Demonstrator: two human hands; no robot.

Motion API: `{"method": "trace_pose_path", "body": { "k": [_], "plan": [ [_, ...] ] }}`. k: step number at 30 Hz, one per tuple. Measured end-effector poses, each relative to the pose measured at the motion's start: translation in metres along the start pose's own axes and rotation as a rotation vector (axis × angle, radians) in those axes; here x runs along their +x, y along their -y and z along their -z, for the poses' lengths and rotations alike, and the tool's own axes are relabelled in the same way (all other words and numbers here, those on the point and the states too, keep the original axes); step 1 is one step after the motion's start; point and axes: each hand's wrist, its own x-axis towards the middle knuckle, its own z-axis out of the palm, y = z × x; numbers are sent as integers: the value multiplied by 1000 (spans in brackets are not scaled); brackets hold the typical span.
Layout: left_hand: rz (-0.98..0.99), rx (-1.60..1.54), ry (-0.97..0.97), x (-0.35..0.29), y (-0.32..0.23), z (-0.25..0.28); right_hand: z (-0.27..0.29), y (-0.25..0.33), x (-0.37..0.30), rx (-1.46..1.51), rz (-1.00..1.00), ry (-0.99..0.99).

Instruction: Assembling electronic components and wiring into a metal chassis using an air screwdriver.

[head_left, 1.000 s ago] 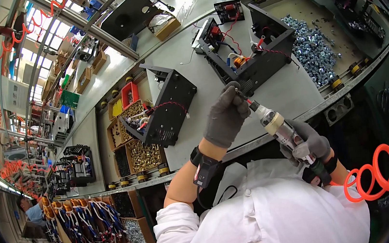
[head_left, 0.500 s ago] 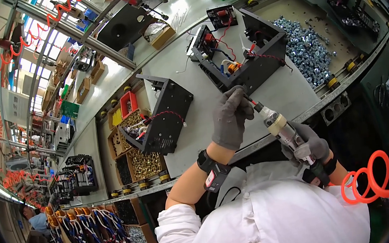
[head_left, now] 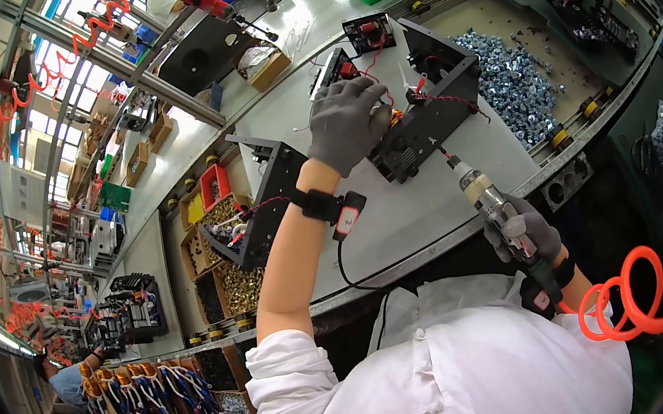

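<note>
"Hands first: the left hand point(head_left: 349, 124) lies over one end of the black box point(head_left: 450, 115) — can't tell if it grips. The right hand point(head_left: 529, 231) is wrapped around the driver point(head_left: 483, 192)."

"Where's the box?"

"On the table point(head_left: 400, 223), just past the driver's tip. If it isn't held firmly, it could slide."

"And the red wire point(head_left: 456, 97)?"

"It droops over the edge — a slip could snag it. The orange hose point(head_left: 652, 325) could tug, too."
</note>
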Motion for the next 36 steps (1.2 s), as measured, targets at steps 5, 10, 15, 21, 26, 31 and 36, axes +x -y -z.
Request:
{"method": "trace_pose_path", "body": {
  "k": [5,10,15,21,26,31,36],
  "plan": [
    [104,-166,457,3,13,-18,-8,-2,6,-23,-4,28],
    [145,-165,456,2,11,-16,-9,-2,12,-40,0,50],
    [138,-167,416,1,12,-19,-10,0,12,-17,2,50],
    [139,-150,434,1,12,-19,-13,0,20,2,4,28],
    [151,-175,396,-3,12,-19,-7,-2,25,97,0,118],
    [104,-194,82,-6,4,-16,9,5,8,115,-43,116],
    [-145,-115,-126,-11,-39,15,46,25,-64,7,-182,109]
  ]
}}
